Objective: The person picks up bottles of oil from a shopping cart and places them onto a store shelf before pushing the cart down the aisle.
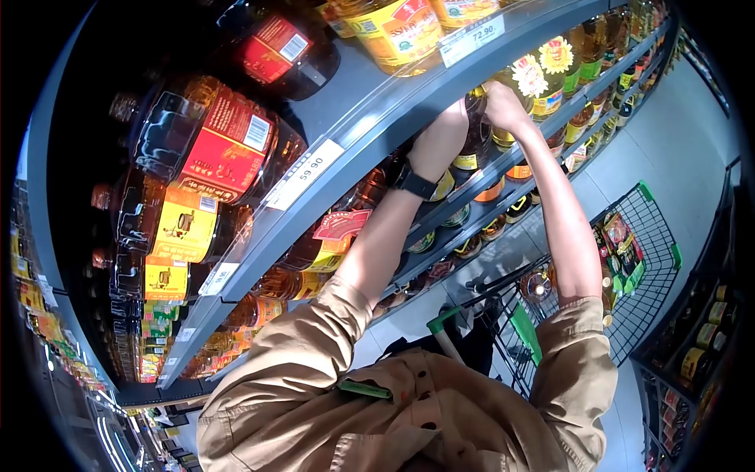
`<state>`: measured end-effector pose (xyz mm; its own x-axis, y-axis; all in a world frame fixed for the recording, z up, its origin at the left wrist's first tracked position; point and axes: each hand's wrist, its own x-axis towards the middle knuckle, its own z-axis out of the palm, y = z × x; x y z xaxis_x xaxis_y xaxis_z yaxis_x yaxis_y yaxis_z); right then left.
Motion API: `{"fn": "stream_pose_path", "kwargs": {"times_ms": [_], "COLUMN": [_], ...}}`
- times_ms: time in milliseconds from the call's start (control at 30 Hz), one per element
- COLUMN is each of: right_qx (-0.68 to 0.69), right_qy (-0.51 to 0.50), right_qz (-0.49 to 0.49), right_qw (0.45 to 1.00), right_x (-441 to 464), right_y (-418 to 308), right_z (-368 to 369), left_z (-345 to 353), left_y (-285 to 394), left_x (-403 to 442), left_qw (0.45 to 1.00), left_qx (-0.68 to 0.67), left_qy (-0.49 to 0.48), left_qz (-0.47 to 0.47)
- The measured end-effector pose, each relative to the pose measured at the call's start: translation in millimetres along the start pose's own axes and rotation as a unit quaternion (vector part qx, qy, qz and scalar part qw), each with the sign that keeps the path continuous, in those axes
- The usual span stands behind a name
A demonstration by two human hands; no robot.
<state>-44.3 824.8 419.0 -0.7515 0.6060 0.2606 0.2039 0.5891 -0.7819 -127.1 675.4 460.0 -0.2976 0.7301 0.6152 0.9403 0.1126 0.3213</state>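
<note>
Both my arms reach under an upper shelf edge toward bottles on a lower shelf. My right hand (503,108) has its fingers curled at the top of a dark bottle (476,134) with a yellow label low on it. Close by on the left is my left hand (442,140), against the same bottle's side, with a black watch (415,182) on the wrist. The left fingers are hidden behind the hand and the shelf edge. Just right of my right hand stand oil bottles with sunflower-shaped tags (556,55).
The upper shelf's grey edge (370,130) crosses above my left forearm, with large oil bottles (228,145) on it. A wire shopping cart (641,259) with green corners holds goods at my right. Another bottle shelf (704,346) stands at the far right.
</note>
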Motion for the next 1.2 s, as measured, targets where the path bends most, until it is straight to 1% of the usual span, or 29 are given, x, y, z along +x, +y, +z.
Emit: {"fn": "stream_pose_path", "kwargs": {"times_ms": [67,100,167,267,367,400,433,467,500,533,567,600,633,667,733,767,800,867,900,1000,1033,1133,1167,1200], "right_qx": [-0.073,-0.083,-0.102,-0.082,-0.034,-0.031,-0.005,-0.013,-0.004,0.008,0.005,0.004,0.008,-0.013,-0.008,-0.003,-0.033,-0.095,-0.129,-0.123,-0.134,-0.174,-0.048,-0.018], "right_qy": [0.018,0.017,0.013,0.051,0.064,0.065,0.06,0.065,0.035,0.007,0.014,0.022,0.006,0.025,0.041,0.022,0.012,0.053,0.058,0.075,0.128,0.245,0.242,0.25], "right_qz": [-0.023,-0.021,-0.015,-0.001,-0.002,0.004,-0.005,-0.021,0.004,0.028,0.013,-0.002,0.009,-0.012,-0.038,-0.015,-0.017,-0.052,-0.057,0.076,0.034,-0.008,-0.124,-0.179], "right_qw": [0.997,0.996,0.995,0.995,0.997,0.997,0.998,0.998,0.999,1.0,1.0,1.0,1.0,1.0,0.998,1.0,0.999,0.993,0.988,0.987,0.982,0.954,0.961,0.951], "right_x": [13.8,14.8,13.7,-9.3,-36.8,-47.6,-52.7,-58.6,-61.0,-61.8,-61.0,-60.2,-60.2,-62.4,-64.2,-63.5,-64.2,-60.7,-61.4,-69.6,-70.8,-65.3,-65.6,-62.5], "right_y": [15.6,13.7,9.1,-2.9,-11.9,-8.6,1.3,4.4,3.9,5.3,14.7,22.9,23.9,25.7,29.4,31.1,30.6,35.9,38.5,9.2,13.8,18.7,-2.3,-11.0], "right_z": [14.4,16.4,19.7,23.0,25.6,26.5,28.7,27.6,22.9,20.3,24.5,29.4,28.7,30.5,33.2,33.2,32.8,46.7,48.9,53.7,59.7,78.5,57.6,51.2], "left_z": [29.1,39.0,-2.3,25.3,-19.6,-29.8,-15.4,-5.0,0.9,0.7,0.7,0.3,1.3,1.4,3.0,4.3,3.5,-0.8,0.2,-2.7,-3.3,-4.2,-3.4,-3.4], "left_y": [-36.8,-49.8,-19.1,-39.2,-27.3,-19.8,-43.3,-52.0,-55.1,-51.6,-47.9,-45.2,-43.1,-41.9,-39.4,-39.3,-38.0,-35.9,-36.4,-36.1,-37.4,-39.1,-39.7,-38.8], "left_x": [3.0,4.1,9.8,13.9,18.3,14.3,12.1,6.5,8.2,10.6,15.7,18.9,21.8,23.1,23.8,24.0,24.7,22.3,23.0,20.5,19.5,19.3,17.6,17.5], "left_qw": [0.997,0.994,0.997,0.991,0.986,0.984,0.985,0.979,0.971,0.981,0.992,0.995,0.997,0.997,0.998,0.998,0.998,0.998,0.999,0.999,0.999,0.999,0.999,0.999], "left_qx": [0.013,0.019,-0.024,-0.073,0.073,0.073,-0.002,-0.191,-0.232,-0.185,-0.109,-0.075,-0.054,-0.042,-0.032,-0.027,-0.022,-0.016,-0.015,-0.009,-0.003,0.006,0.007,0.008], "left_qy": [0.065,0.097,0.067,0.115,0.079,0.093,0.084,0.053,0.05,0.054,0.059,0.061,0.062,0.059,0.056,0.054,0.053,0.05,0.047,0.041,0.038,0.032,0.03,0.027], "left_qz": [0.036,0.056,0.03,0.005,0.129,0.135,0.151,0.054,0.009,0.004,0.007,0.006,0.002,-0.003,-0.011,-0.014,-0.016,-0.021,-0.02,-0.026,-0.031,-0.033,-0.032,-0.033]}}
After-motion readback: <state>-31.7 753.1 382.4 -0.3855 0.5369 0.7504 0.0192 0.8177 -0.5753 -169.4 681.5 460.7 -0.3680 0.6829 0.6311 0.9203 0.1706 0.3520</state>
